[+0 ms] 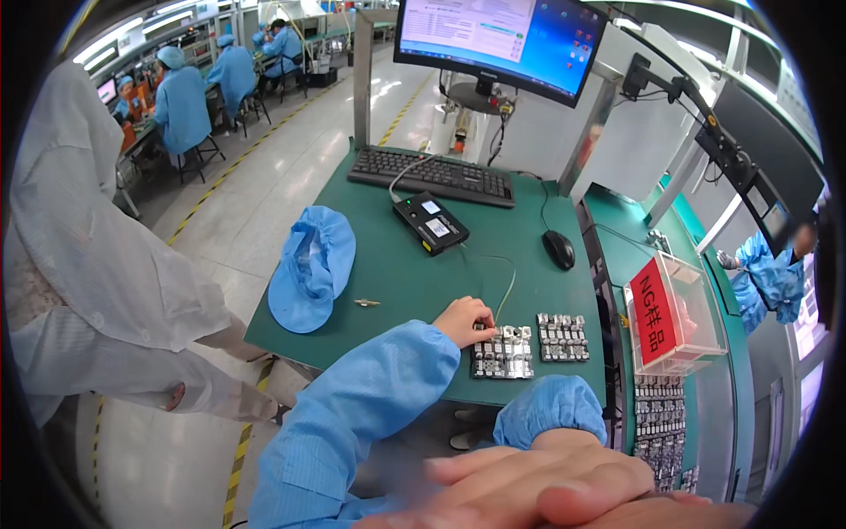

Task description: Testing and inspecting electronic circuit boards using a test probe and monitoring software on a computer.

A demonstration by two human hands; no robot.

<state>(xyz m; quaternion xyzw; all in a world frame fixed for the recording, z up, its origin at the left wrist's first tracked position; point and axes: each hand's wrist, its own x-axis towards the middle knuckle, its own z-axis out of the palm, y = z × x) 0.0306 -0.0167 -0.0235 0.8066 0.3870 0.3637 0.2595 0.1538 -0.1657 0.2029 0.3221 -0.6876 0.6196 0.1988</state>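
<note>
My left hand [465, 323], in a blue sleeve, reaches over the green table. Its fingers are bent in and touch the top left corner of a block of small silver metal parts [504, 354] set in rows; what lies between the fingertips is hidden. A thin pale cable [511, 280] runs from a black box with small screens [430, 223] to beside these fingers. A second block of similar parts [563, 338] sits just to the right. Large and close at the lower edge, my right hand [564, 476] is raised off the table, fingers stretched out and partly blurred, holding nothing visible.
A blue cap [313, 269] and a small brass-coloured piece [367, 303] lie at left. Behind are a keyboard [432, 175], mouse [558, 250] and monitor [502, 40]. At right stands a clear box with a red label [679, 317]. A person in pale clothing [97, 256] stands left.
</note>
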